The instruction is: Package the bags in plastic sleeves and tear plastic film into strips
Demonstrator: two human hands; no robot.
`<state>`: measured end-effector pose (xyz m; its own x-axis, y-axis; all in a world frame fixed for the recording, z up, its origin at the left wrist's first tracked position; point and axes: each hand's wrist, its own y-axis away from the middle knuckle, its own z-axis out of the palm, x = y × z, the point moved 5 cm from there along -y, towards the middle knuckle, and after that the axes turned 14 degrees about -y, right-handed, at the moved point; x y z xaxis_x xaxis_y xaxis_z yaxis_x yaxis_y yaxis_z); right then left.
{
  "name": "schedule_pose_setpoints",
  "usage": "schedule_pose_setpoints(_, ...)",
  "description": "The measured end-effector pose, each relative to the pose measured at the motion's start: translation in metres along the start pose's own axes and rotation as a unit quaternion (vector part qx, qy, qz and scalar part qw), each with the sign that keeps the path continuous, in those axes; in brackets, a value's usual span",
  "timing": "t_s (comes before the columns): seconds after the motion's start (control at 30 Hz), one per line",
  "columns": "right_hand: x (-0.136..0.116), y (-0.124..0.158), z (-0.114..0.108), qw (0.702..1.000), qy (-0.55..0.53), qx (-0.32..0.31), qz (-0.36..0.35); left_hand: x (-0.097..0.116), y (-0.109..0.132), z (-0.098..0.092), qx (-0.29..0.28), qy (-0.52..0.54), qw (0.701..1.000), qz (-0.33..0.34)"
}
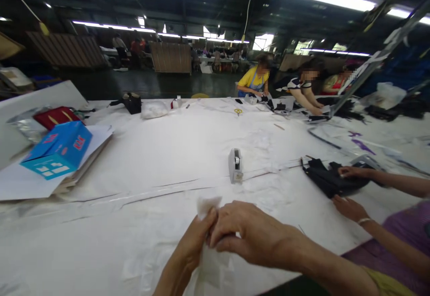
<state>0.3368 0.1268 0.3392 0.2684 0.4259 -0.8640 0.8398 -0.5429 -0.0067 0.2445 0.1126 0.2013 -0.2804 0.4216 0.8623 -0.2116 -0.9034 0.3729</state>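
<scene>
Left hand (192,242) pinching thin white sheet (206,205) over worktop (161,146); right hand (248,231) curled alongside, grip hidden. Light, even tension probably best against creasing.

White material (205,207) — partly hidden behind right hand (248,229), background person (135,49) — blurred

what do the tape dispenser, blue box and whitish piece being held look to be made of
Tape dispenser: probably hard plastic, pale grey, from its smooth, moulded-looking body.
Blue box: likely printed card, slight sheen, from flat panels, crisp edges and lettering.
Whitish piece: thin and crumpled, perhaps matte plastic film or tissue; blur leaves that open.
</scene>
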Motion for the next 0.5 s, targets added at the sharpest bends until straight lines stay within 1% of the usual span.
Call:
schedule_pose_setpoints(0.07, 0.007, -0.008, -0.009, 0.999, 0.020, 0.045, 0.019, -0.001, 0.006, 0.004, 0.006, -0.005, 1.000, -0.004)
schedule_pose_setpoints(0.13, 0.014, -0.011, -0.017, 0.995, 0.007, 0.092, 0.050, -0.004, 0.010, 0.010, -0.020, 0.010, 1.000, -0.019)
schedule_pose_setpoints(0.23, 0.025, -0.011, -0.018, 0.979, -0.093, 0.141, 0.115, -0.008, 0.012, 0.017, -0.089, 0.051, 0.994, -0.026)
schedule_pose_setpoints(0.3, 0.033, -0.010, -0.015, 0.962, -0.152, 0.170, 0.149, -0.010, 0.012, 0.019, -0.114, 0.061, 0.991, -0.015)
schedule_pose_setpoints(0.4, 0.044, -0.008, -0.011, 0.944, -0.198, 0.202, 0.169, -0.012, 0.012, 0.019, -0.131, 0.053, 0.990, -0.007)
schedule_pose_setpoints(0.5, 0.051, -0.007, -0.010, 0.944, -0.193, 0.209, 0.169, -0.009, 0.014, 0.022, -0.162, 0.037, 0.986, 0.026)
